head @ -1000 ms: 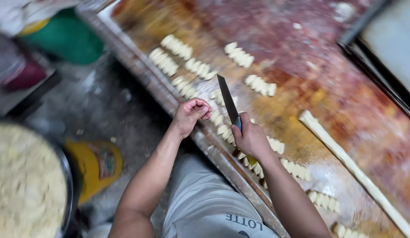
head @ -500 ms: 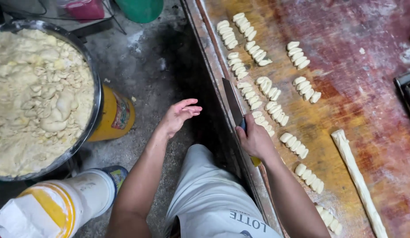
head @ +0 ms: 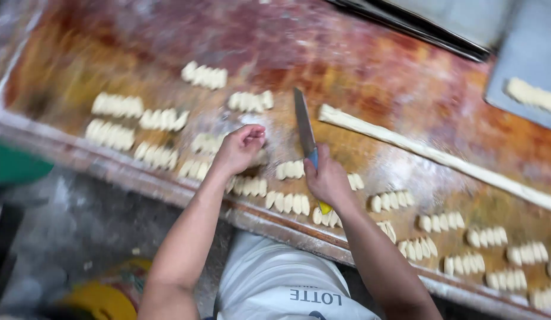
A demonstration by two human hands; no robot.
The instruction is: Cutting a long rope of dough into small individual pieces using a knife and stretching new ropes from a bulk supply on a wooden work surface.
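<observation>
Desk, reddish-brown wood, floured and worn, fills most of the view; pale front edge runs diagonally just ahead of the person's white shirt. Tray, grey and flat, at top right, edge overlapping the desk; carries a few dough pieces, rest of its surface bare as far as visible. Dough rope, long and thin, laid diagonally from mid-desk toward the right edge; stretched out flat, probably so it can be sliced along its length. Cut dough clusters in short rows of several pieces each, spread over the left half and along the front edge; grouped side by side, apart from one another, likely as they fell off the blade. Knife, long blade pointing away from the person, tip near the rope's left end; handle blue with yellow butt. Right hand: grip closed around the knife handle, blade held low over the desk between the clusters. Left hand: fingers curled in loosely, just above a cluster near desk centre; cannot tell whether anything is pinched inside. Yellow container on the floor at lower left, blurred; contents not visible.
</observation>
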